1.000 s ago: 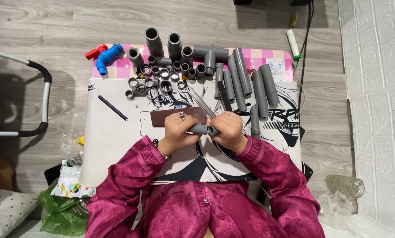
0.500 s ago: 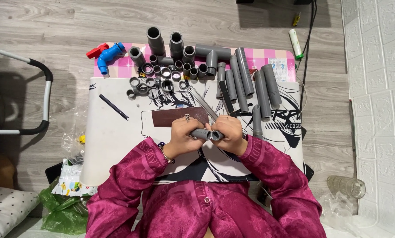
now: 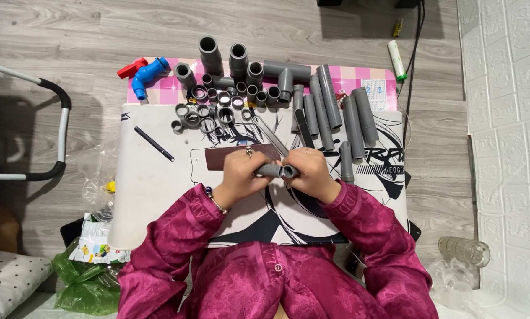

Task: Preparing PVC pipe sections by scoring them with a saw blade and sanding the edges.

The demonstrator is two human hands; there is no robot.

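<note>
A grey wood-plank floor runs under a low white counter [image 3: 153,195] printed with a black line drawing; a white tiled wall stands at 3 o'clock. Over the middle of the counter, the left hand [image 3: 238,171] and right hand [image 3: 312,174] meet on a short grey pipe piece [image 3: 277,171], each grip clenched around one end, so only its middle shows between the fingers. Compared with half a second ago the hands and the pipe piece have shifted slightly toward 12 o'clock, now just over the near edge of a dark brown flat block [image 3: 229,156]; the hold itself looks unchanged, so the work on that piece is going on rather than finished.

At 12 o'clock lie rows of grey pipe fittings [image 3: 218,103] and, toward 1 o'clock, long grey tubes [image 3: 336,115] side by side. A blue tap with a red handle [image 3: 144,74] sits at 11 o'clock on a pink checked mat [image 3: 170,88]. A black pen [image 3: 153,143] lies at 10 o'clock.

Packages: a white tube with a green cap [image 3: 396,59] on the floor at 1 o'clock, a green plastic bag [image 3: 85,283] with a colourful printed packet [image 3: 96,245] at 8 o'clock, and a clear glass jar [image 3: 463,251] on its side at 4 o'clock.
</note>
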